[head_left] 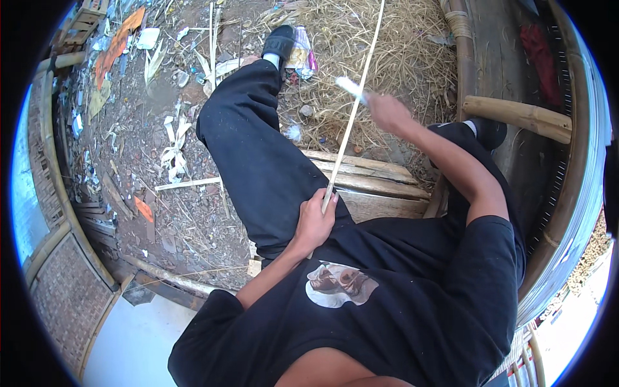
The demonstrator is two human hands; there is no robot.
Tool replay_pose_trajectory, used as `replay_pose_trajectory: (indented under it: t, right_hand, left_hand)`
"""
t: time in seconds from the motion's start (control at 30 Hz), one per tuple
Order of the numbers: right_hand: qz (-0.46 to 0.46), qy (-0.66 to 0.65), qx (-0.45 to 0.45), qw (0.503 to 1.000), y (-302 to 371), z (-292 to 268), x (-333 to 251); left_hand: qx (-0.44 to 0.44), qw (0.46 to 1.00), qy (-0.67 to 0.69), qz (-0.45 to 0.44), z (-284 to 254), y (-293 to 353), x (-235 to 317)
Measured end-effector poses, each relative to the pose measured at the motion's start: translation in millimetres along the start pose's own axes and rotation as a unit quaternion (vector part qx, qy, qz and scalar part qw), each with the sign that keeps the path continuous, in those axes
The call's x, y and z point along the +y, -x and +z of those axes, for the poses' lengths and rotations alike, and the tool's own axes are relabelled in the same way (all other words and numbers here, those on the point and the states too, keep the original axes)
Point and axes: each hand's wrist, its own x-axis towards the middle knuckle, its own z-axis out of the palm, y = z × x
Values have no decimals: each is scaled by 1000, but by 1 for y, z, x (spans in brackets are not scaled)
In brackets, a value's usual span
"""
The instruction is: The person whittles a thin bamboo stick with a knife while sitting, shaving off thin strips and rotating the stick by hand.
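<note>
OK so counting your stuff: two hands, both busy. Your left hand is closed around the lower part of one long pale strip, which slants up from above your lap and runs off past the top edge. Your right hand is gripping one knife, its bright blade motion-blurred. Blade and strip cross in view, but I can't tell if they're touching.

You've got two dark sandals on, left one beside one colourful wrapper, right one near a thick bamboo pole. I make out three wooden slats between your legs, one heap of curly straw-coloured shavings beyond, and two orange scraps on the ground to your left.

Writing-wise: the wrapper has printing, too small to read. Your black shirt carries one white-and-brown picture print.
</note>
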Motion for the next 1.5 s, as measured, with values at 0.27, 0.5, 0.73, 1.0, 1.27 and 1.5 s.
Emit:
replay_pose_trajectory:
  t: [0.27, 0.5, 0.73, 1.0, 1.27, 1.5]
  right_hand:
    - [-77, 28, -89, 993, 33, -10, -18]
    - [-122, 77, -86, 986, 48, 1, -20]
    - [-28, 52, -21, 998, -14, -13, -8]
    - [-44, -17, -71, 996, 63, 5, -37]
    - [-41, 44, -108, 992, 55, -14, -35]
    - [-132, 78, 45, 987, 84, -77, 10]
  left_hand:
    - [16, 1000, 4, 5, 0, 2, 2]
    - [15, 1000, -7, 13, 1, -2, 4]
    - [14, 1000, -16, 8, -1, 0, 7]
    - [14, 1000, -8, 3, 1, 2, 2]
    - [11, 1000, 0, -1, -8, -1, 12]
    - [28, 994, 103, -25, -5, -9, -3]
